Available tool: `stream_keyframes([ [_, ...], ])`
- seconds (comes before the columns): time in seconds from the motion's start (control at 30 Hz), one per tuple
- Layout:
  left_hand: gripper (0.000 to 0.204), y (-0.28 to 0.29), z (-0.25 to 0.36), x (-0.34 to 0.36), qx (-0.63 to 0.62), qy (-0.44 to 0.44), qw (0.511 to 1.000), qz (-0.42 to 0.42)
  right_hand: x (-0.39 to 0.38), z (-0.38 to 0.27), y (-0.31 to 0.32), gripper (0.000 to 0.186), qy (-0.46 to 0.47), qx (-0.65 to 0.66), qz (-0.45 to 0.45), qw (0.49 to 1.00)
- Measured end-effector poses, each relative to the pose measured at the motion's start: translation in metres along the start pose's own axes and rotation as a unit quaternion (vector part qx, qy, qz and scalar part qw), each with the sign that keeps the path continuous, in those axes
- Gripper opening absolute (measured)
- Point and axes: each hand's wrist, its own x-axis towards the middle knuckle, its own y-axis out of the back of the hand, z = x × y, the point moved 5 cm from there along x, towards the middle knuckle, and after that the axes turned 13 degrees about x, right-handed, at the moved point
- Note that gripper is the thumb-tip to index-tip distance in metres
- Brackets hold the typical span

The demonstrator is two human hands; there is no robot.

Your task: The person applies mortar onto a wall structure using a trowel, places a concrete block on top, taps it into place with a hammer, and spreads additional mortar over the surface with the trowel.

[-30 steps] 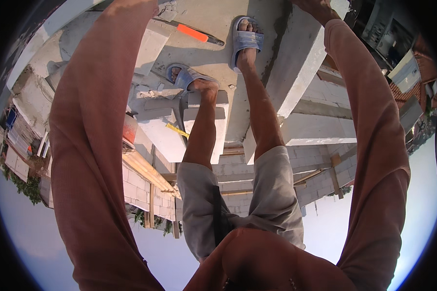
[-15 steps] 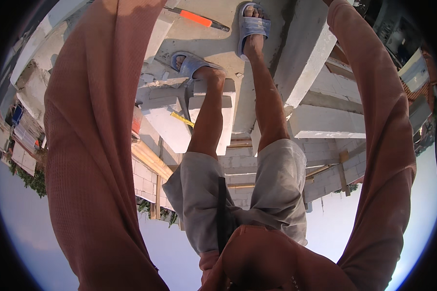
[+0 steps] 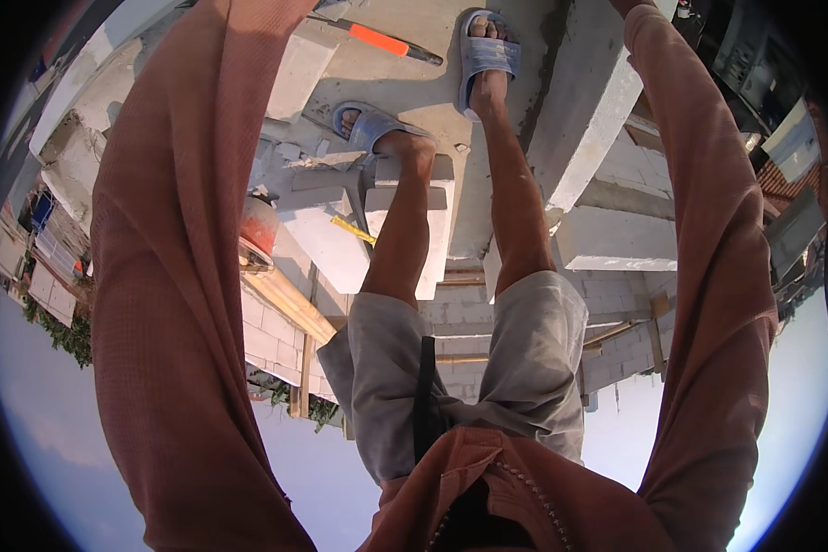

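Both arms, in dusty-red sleeves, stretch up past the frame's upper edge, so neither of my hands shows. The left sleeve [image 3: 170,276] runs up the left side, with a bit of bare wrist at the top. On the other side, the right sleeve [image 3: 713,230] ends near a wrist cut off by the edge. Close to the left wrist, a long tool with an orange and black grip [image 3: 379,40] lies on the concrete. Beside the right forearm stands a long pale block wall [image 3: 584,101]. What the hands hold or touch is hidden.
My feet, in blue-grey slide sandals [image 3: 489,57], stand among pale blocks [image 3: 327,235] and broken chips. A yellow strip [image 3: 351,230] lies on one block. An orange-red round container [image 3: 259,225] sits near the left sleeve, above wooden beams [image 3: 290,299]. Lower block walls [image 3: 630,248] drop away behind.
The view has shifted slightly, so the feet, blocks and orange-gripped tool sit a little lower and further right. More of the orange-red container shows beside the left sleeve. Both sandals stay planted.
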Motion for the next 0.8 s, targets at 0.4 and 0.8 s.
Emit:
stream_keyframes([
  [0.4, 0.057, 0.011, -0.008, 0.003, 0.007, -0.003, 1.0, -0.009, 0.001, -0.012, 0.017, 0.092, 0.01, 0.045, 0.032, 0.998],
  [0.8, 0.055, 0.112, -0.029, -0.128, -0.272, 0.127, 0.907, 0.296, 0.004, -0.029, 0.052, 0.098, 0.109, 0.063, 0.036, 0.991],
])
